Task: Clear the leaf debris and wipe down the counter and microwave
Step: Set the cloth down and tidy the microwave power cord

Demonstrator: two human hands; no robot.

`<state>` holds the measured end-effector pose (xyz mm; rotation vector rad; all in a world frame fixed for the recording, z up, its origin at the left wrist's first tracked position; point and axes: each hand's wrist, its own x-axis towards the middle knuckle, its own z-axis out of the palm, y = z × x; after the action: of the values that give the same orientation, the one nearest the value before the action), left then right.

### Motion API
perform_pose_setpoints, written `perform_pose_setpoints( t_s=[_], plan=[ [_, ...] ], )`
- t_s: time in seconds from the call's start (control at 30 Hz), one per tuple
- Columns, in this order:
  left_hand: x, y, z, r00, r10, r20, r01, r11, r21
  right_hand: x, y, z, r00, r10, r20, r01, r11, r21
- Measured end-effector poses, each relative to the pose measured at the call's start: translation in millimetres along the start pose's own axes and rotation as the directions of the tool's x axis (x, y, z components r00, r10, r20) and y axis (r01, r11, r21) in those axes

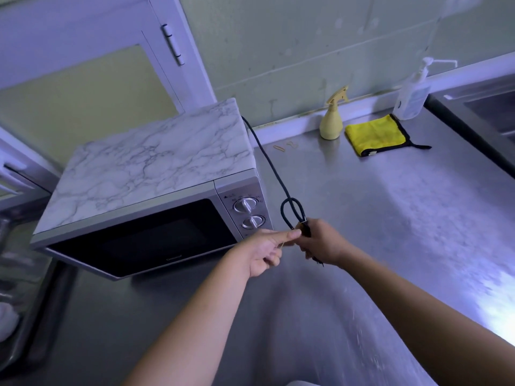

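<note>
Both forearms reach forward over the counter's front edge, bare, and converge so the hands nearly touch.

Right hand (323, 243): fingers curled round a folded bundle of black cord (267, 160), knuckles up, wrist slightly bent inward. A loop of the cord stands up out of the fist; a short dark end sticks out below the palm.

Left hand (267, 252): thumb and forefinger pinch a thin tan strand (284, 244) right at the bundle, the other fingers tucked under. Too small to tell what the strand is; possibly an elastic band.

The cord runs from the fist up and back to the microwave's rear right corner.

Microwave (145, 168): sits at the left end of the counter (390, 218), door closed, marble-patterned top, two dials on the right panel just beside the left hand.

Back edge of the counter, against the wall: a pale yellow spray bottle (331, 121), upright; just beside it on the right a folded yellow cloth (374, 133) with black trim, lying flat; then a clear pump bottle (412, 96) in the far right corner.

Two small tan bands (278, 148) lie on the steel between the microwave and the spray bottle.
</note>
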<state>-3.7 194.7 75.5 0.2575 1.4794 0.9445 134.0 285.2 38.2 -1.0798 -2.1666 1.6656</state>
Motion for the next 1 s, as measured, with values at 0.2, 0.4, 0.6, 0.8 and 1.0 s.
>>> perform_pose_setpoints(
  t_s=[0.2, 0.4, 0.6, 0.8, 1.0],
  plan=[
    [23, -11, 42, 0.974, 0.087, -0.21, -0.123, 0.978, -0.166, -4, 11, 33, 0.995, -0.082, -0.062, 0.018, 0.733, -0.68],
    [35, -14, 36, 0.953, 0.098, -0.288, -0.126, 0.989, -0.08, -48, 23, 33, 0.977, -0.137, -0.162, 0.087, 0.955, -0.284],
    [40, -19, 33, 0.963, 0.069, -0.259, -0.109, 0.983, -0.145, -85, 7, 41, 0.919, 0.125, -0.375, 0.053, 0.901, 0.43],
    [37, -18, 36, 0.976, 0.107, -0.188, -0.131, 0.984, -0.121, -64, -25, 30, 0.939, 0.338, -0.057, -0.158, 0.575, 0.803],
    [37, -17, 44, 0.955, 0.126, -0.268, -0.166, 0.977, -0.133, -64, -25, 37, 0.906, 0.409, -0.107, -0.135, 0.52, 0.844]
  ],
)
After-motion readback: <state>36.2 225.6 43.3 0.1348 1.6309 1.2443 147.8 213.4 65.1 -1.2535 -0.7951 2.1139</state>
